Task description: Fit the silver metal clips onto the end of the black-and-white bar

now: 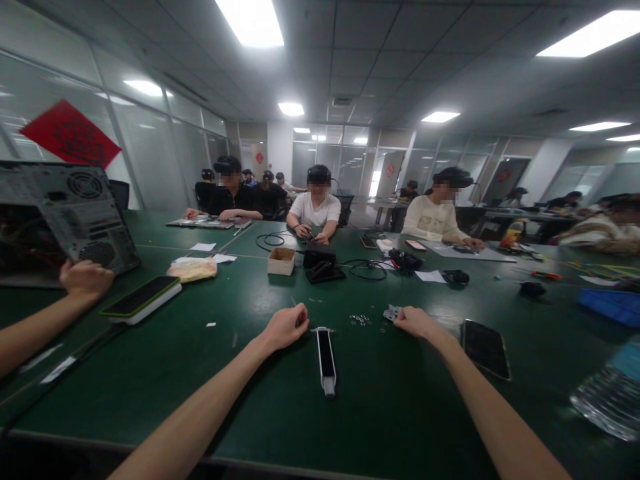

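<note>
Metal piece (391,313) sits pinched at one end by closed fingertips of the right hand (417,321), presumably leaving the rest exposed, loose rings (360,319) near them, likely for reach, black-and-white strip (326,357) beside curled fingers of the left hand (286,327), contents unclear.

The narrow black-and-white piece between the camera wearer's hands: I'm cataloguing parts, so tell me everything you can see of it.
The narrow black-and-white piece lies on the green table, lengthwise away from the viewer. A long dark face sits in a pale frame, perhaps plastic or metal. Its near end tapers to a blunt grey tab; thin bits jut sideways at the far end. The left hand is beside that end, though contact is unclear. No markings are readable.
</note>
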Demonstrator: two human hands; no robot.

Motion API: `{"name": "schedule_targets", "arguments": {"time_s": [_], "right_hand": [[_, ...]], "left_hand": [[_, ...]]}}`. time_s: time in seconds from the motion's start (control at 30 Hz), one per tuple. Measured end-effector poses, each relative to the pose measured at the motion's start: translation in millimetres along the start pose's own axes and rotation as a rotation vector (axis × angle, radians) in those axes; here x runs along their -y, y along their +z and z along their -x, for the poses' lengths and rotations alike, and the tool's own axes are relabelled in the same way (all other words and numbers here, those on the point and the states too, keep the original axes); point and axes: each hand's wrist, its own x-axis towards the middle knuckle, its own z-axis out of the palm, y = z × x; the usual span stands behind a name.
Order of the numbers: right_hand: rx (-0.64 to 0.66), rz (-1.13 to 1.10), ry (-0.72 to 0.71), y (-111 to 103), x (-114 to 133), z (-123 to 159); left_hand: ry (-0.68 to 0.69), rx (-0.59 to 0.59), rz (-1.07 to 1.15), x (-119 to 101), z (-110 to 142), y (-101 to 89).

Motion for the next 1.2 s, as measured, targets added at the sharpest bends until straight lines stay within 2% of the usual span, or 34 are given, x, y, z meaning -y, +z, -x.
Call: {"name": "schedule_targets", "arguments": {"time_s": [0.23,0.37,0.47,0.57,0.67,0.73,0.83,1.2], "right_hand": [[-0.034,-0.02,-0.008,0,-4,-2],[-0.154,0.001,-0.097,-4,3,1],[-0.254,-0.055,-0.299,-1,27,8],[-0.278,-0.146,-0.52,12,65,21],[-0.275,-0.253,-0.62,29,100,34],[-0.246,-0.294,-0.641,37,117,41],[-0.238,-0.344,-0.633,42,129,48],[-0.201,-0.418,-0.56,40,127,52]], "left_hand": [[0.004,-0.003,-0.002,-1,1,-3.1],[0.031,-0.02,0.001,-1,2,-3.0],[0.059,-0.011,-0.006,-4,3,-4.1],[0.082,0.047,-0.027,-7,4,-5.5],[0.116,0.104,-0.047,-10,4,-5.5],[0.125,0.112,-0.05,-10,4,-4.6],[0.129,0.106,-0.043,-10,4,-3.1],[0.125,0.131,-0.034,-11,6,-6.1]]}}
